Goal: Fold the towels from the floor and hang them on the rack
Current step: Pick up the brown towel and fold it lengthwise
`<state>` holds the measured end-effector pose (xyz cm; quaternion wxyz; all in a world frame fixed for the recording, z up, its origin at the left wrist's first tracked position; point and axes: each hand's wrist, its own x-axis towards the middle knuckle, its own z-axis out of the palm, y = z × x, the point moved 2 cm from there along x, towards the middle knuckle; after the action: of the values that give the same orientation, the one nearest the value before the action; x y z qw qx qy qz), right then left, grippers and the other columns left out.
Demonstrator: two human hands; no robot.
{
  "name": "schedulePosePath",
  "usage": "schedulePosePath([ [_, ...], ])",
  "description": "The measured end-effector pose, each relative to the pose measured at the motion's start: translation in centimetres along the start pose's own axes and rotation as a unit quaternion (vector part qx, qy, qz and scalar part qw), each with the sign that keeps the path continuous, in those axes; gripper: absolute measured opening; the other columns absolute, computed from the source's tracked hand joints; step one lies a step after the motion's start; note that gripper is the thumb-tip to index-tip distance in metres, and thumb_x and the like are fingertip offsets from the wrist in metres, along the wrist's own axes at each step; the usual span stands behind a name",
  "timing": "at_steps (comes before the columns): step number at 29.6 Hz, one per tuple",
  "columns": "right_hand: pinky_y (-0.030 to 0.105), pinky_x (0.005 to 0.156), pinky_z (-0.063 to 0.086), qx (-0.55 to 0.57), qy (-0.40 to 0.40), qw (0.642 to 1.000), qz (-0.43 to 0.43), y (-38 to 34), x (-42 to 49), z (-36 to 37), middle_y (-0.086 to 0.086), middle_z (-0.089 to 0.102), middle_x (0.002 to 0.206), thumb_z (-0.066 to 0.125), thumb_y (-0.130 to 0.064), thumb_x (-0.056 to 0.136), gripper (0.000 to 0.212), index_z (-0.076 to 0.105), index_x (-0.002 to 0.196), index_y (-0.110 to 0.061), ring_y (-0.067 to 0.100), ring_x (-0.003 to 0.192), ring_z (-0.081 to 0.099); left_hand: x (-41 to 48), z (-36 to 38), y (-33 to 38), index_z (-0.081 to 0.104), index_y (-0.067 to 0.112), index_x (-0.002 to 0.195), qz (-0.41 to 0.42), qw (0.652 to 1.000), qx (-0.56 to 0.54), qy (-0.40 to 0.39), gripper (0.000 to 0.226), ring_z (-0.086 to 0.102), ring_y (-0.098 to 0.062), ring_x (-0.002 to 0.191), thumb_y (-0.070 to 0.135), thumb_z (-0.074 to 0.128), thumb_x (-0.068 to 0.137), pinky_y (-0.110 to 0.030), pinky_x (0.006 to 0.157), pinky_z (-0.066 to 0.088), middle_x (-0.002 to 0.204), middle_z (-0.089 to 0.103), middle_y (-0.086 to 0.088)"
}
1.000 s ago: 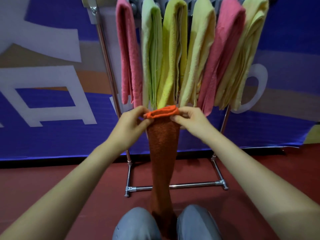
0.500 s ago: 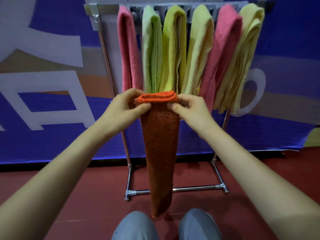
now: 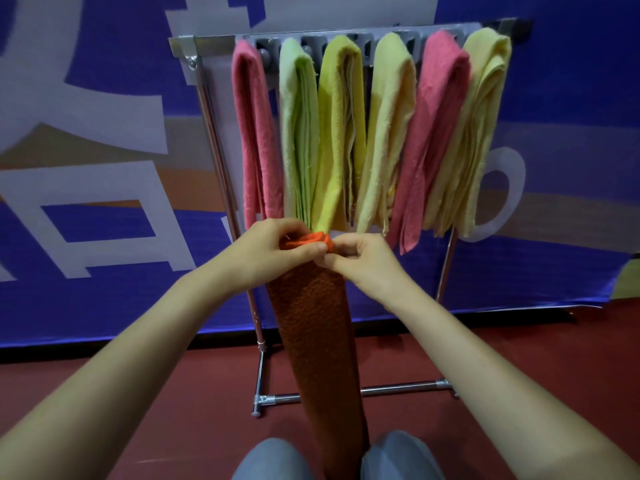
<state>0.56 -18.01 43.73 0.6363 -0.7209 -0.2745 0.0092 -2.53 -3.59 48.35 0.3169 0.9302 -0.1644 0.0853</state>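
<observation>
Head view: my left grip (image 3: 273,249) and right grip (image 3: 360,258) pinched the orange towel (image 3: 313,327)'s bunched top, rack (image 3: 346,32) above.

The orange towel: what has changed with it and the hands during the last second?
Both hands, left and right, have drawn together along the top edge of the orange towel, so the edge is now bunched between them instead of stretched flat. Each grip stayed on it. The six towels on the rack hang as before.
</observation>
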Motion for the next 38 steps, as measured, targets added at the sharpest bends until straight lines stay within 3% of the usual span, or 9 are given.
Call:
schedulePosePath([
  [2,0.012,0.066,0.046,0.007,-0.002,1.0,0.014,0.3,-0.2,0.1,-0.013,0.065,0.063,0.064,0.0,0.077,0.017,0.067,0.076,-0.017,-0.007,0.061,0.058,0.1,0.1,0.0,0.062,0.022,0.078,0.007,1.0,0.007,0.003,0.014,0.051,0.004,0.062,0.036,0.062,0.081,-0.014,0.06,0.038,0.07,0.06,0.006],
  [5,0.009,0.062,0.048,0.051,-0.024,0.997,0.047,0.5,-0.8,0.3,-0.012,0.066,0.057,0.061,-0.001,0.08,0.02,0.064,0.076,-0.02,-0.006,0.059,0.06,0.1,0.4,0.2,0.05,0.033,0.066,0.02,0.999,0.039,0.006,0.02,0.049,0.002,0.059,0.03,0.055,0.086,-0.016,0.058,0.036,0.064,0.052,0.013],
  [9,0.012,0.07,0.051,0.117,-0.062,0.985,0.108,2.0,-2.6,0.4,-0.006,0.065,0.081,0.056,-0.003,0.084,0.014,0.062,0.089,-0.015,-0.004,0.068,0.063,0.0,-0.2,0.6,0.045,0.032,0.064,0.032,0.997,0.047,0.057,0.024,0.045,-0.002,0.058,0.032,0.051,0.088,-0.028,0.058,0.036,0.06,0.048,0.011],
  [16,0.007,0.072,0.047,0.066,-0.123,0.965,0.224,10.4,-6.2,2.2,-0.007,0.062,0.088,0.06,-0.002,0.082,0.025,0.061,0.107,-0.001,-0.011,0.069,0.06,-0.5,-2.9,1.2,0.05,0.033,0.067,0.035,0.991,0.057,0.112,0.02,0.049,-0.002,0.062,0.038,0.053,0.086,-0.033,0.065,0.041,0.064,0.052,0.014],
  [23,0.011,0.076,0.044,0.02,-0.128,0.952,0.276,17.9,-7.8,5.7,0.005,0.059,0.097,0.061,0.0,0.081,0.02,0.061,0.099,-0.01,-0.013,0.066,0.057,-2.2,-7.3,0.7,0.055,0.02,0.073,-0.008,0.982,0.083,0.169,0.027,0.049,-0.008,0.06,0.046,0.048,0.077,-0.036,0.065,0.043,0.062,0.053,0.008],
  [30,0.009,0.061,0.042,0.071,-0.129,0.956,0.255,16.3,-7.1,7.5,-0.013,0.06,0.068,0.056,0.001,0.084,0.019,0.059,0.077,-0.016,-0.012,0.057,0.053,-4.6,-11.0,-2.1,0.056,0.011,0.079,-0.067,0.949,0.159,0.265,0.02,0.05,-0.024,0.07,0.027,0.051,0.09,-0.032,0.068,0.037,0.073,0.055,-0.011],
  [33,0.009,0.061,0.042,0.101,-0.166,0.949,0.247,14.8,-7.1,5.9,-0.017,0.063,0.058,0.057,-0.001,0.085,0.017,0.058,0.075,-0.015,-0.01,0.059,0.054,-6.3,-11.7,-6.1,0.063,0.001,0.084,-0.151,0.938,0.211,0.23,0.027,0.051,-0.025,0.074,0.025,0.052,0.089,-0.033,0.071,0.035,0.076,0.056,-0.012],
  [34,0.009,0.064,0.044,0.117,-0.177,0.946,0.244,14.0,-6.9,5.6,-0.015,0.065,0.064,0.059,-0.005,0.083,0.006,0.061,0.08,-0.01,-0.007,0.064,0.057,-7.2,-11.7,-7.9,0.064,-0.001,0.086,-0.195,0.934,0.228,0.196,0.028,0.051,-0.025,0.074,0.024,0.053,0.088,-0.033,0.071,0.035,0.077,0.058,-0.013],
  [38,0.013,0.076,0.047,0.151,-0.2,0.945,0.211,9.8,-5.4,4.9,-0.009,0.069,0.082,0.059,-0.016,0.073,0.025,0.065,0.095,-0.008,0.001,0.078,0.062,-9.9,-8.2,-11.5,0.06,0.002,0.103,-0.325,0.919,0.221,0.027,0.027,0.059,-0.03,0.083,0.022,0.056,0.087,-0.033,0.073,0.042,0.094,0.066,-0.02],
])
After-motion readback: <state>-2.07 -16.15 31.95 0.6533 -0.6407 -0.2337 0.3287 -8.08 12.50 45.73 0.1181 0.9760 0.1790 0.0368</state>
